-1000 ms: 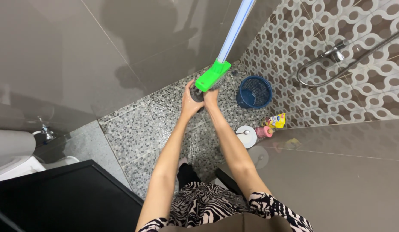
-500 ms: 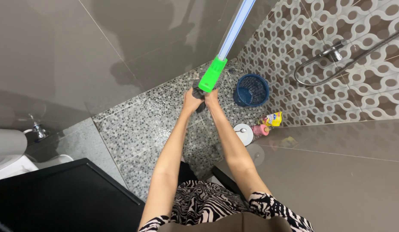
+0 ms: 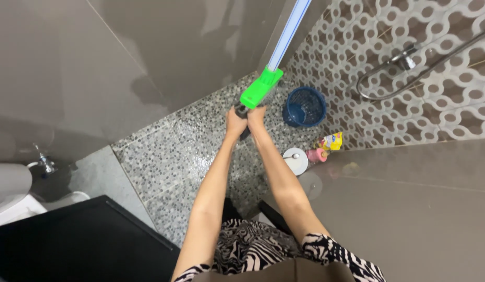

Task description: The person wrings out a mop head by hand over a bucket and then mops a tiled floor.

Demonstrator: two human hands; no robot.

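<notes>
The basket (image 3: 305, 107) stands on the floor (image 3: 169, 151) at the far right, by the wall. Nearer lie the bottle (image 3: 332, 141) and a round lid (image 3: 295, 160); the toilet (image 3: 10, 188) sits far left.

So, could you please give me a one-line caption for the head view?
Both hands, left and right, grip dark mop strands under a green mop head above a pebbled floor.

My left hand (image 3: 235, 124) and right hand (image 3: 256, 118) squeeze the dark mop head (image 3: 244, 121) under its green clamp (image 3: 260, 87), above the pebble floor (image 3: 169, 156), near a blue basket (image 3: 304, 107).
</notes>
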